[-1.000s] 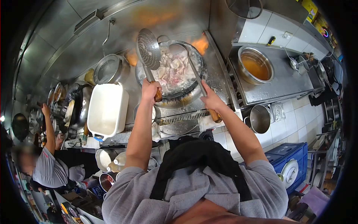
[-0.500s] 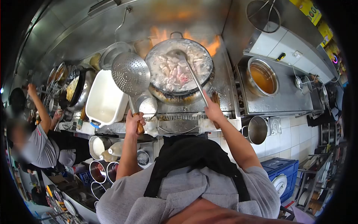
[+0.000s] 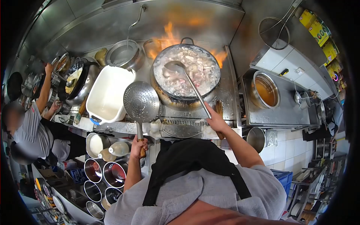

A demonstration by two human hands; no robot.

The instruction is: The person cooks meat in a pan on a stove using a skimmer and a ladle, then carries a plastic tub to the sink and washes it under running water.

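- Ladle (image 3: 194,89) slants forward and leftward from my right hand (image 3: 216,120), its bowl end inside the wok (image 3: 186,98).
- Right-side grip: closed around the handle's lower part, with the wooden end poking out behind the hand.
- Meat (image 3: 197,62) in pale pieces spreads through the wok, ahead and somewhat left of that grip. The ladle's bowl lies over its left part; working from this far off, I cannot tell how deep it dips.
- Skimmer (image 3: 141,101) is in my left hand (image 3: 138,147), which is wrapped around its wooden handle. Its long axis runs nearly straight forward, the round head at the far end.
- The relation I weigh most: the ladle crosses the wok's near rim, while the skimmer's head hangs outside it, just off the near-left side. My right hand is therefore nearer the meat.
- The two handles converge going forward, and the ladle's bowl sits ahead of the skimmer's head and to its right.
- The skimmer's head overlaps the white tub (image 3: 108,90) in my view, along its right side; I cannot judge how high it hangs.
- Flames (image 3: 220,57) rise along the wok's far side, beyond both grips.
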